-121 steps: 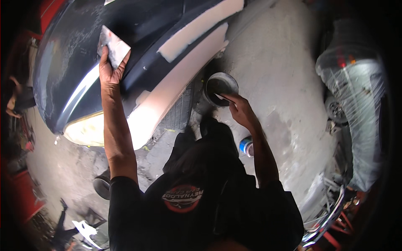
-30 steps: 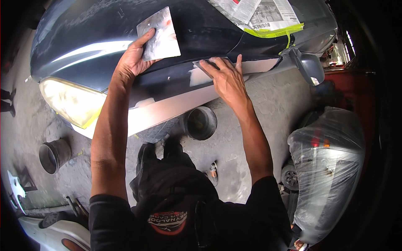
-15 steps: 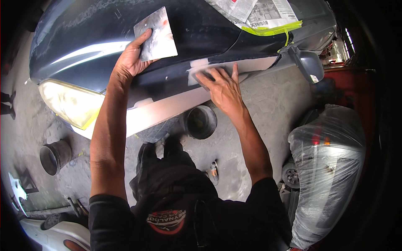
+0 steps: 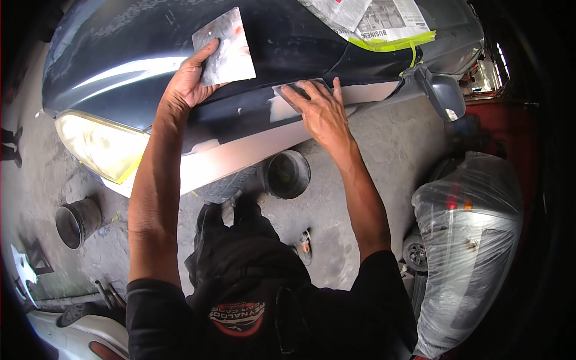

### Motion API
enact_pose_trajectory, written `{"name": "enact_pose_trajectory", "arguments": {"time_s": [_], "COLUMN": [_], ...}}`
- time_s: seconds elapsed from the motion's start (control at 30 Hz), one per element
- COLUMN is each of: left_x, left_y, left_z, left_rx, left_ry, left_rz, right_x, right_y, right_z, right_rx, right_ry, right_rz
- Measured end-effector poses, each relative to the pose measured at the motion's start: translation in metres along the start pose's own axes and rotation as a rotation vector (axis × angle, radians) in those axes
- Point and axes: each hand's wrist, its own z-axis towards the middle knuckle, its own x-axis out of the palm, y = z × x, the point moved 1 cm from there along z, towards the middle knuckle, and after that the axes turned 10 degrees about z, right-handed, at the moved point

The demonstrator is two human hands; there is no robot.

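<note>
My left hand (image 4: 191, 84) holds up a flat, shiny metal plate (image 4: 231, 55) above the dark car body (image 4: 141, 45). Smears mark the plate, and the thumb lies across its face with the other fingers behind. Over on the fender, my right hand (image 4: 326, 120) presses a thin grey spreader (image 4: 286, 101) flat with spread fingers. Under and beside that spreader is a pale filler patch (image 4: 280, 112), partly covered. A long pinkish-white band (image 4: 240, 157) runs along the fender's lower edge, below both hands.
Newspaper (image 4: 390, 21) edged with yellow-green tape covers the windshield area. A side mirror (image 4: 445, 96) juts out at right. Dark buckets (image 4: 288, 174) (image 4: 78, 222) stand on the concrete floor. A plastic-wrapped car part (image 4: 471, 252) sits at right, a headlight (image 4: 99, 147) at left.
My right hand has slid the spreader slightly away from me, up over the top of the filler patch. The left hand and plate have hardly moved.
</note>
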Motion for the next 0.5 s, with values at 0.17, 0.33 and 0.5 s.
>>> {"name": "enact_pose_trajectory", "arguments": {"time_s": [0.17, 0.33, 0.5], "left_x": [0.001, -0.003, -0.001], "left_y": [-0.002, 0.002, 0.0], "left_z": [0.0, 0.002, 0.001], "left_rx": [-0.003, 0.011, 0.004], "left_ry": [0.005, 0.04, 0.001], "left_rz": [0.026, 0.038, 0.027], "right_x": [0.002, 0.004, -0.007], "right_y": [0.004, 0.01, -0.013], "right_z": [-0.005, -0.027, -0.026], "right_rx": [0.017, -0.005, 0.029], "right_ry": [-0.004, -0.014, -0.114], "right_rz": [0.007, -0.033, -0.05]}}
